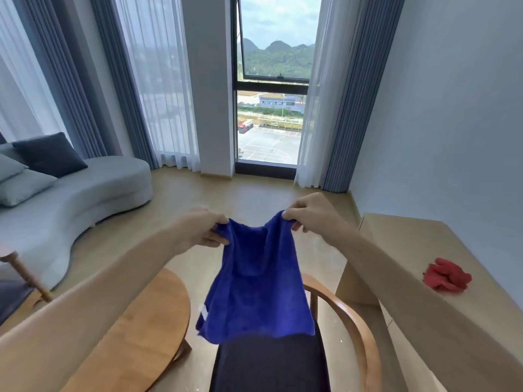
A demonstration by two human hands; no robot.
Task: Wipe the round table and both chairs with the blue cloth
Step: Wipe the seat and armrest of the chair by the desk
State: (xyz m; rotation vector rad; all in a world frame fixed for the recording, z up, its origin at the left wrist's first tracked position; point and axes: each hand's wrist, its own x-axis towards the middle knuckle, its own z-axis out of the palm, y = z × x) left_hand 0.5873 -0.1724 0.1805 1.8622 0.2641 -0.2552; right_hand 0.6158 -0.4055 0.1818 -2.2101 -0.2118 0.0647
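Observation:
The blue cloth (256, 281) hangs spread in the air, pinched at its two top corners. My left hand (202, 229) grips the left corner and my right hand (307, 212) grips the right corner. Below the cloth stands a wooden chair (359, 332) with a curved backrest and a dark seat cushion (270, 366). The round wooden table (147, 329) lies to the lower left, partly hidden by my left forearm. Part of a second chair (24, 274) shows at the far left edge.
A grey curved sofa (85, 193) with cushions stands at the left. A pale wooden desk (424, 278) runs along the right wall with a red cloth (445, 275) on it. Curtains and a tall window (270, 94) fill the far wall, with wooden floor (254, 193) in front.

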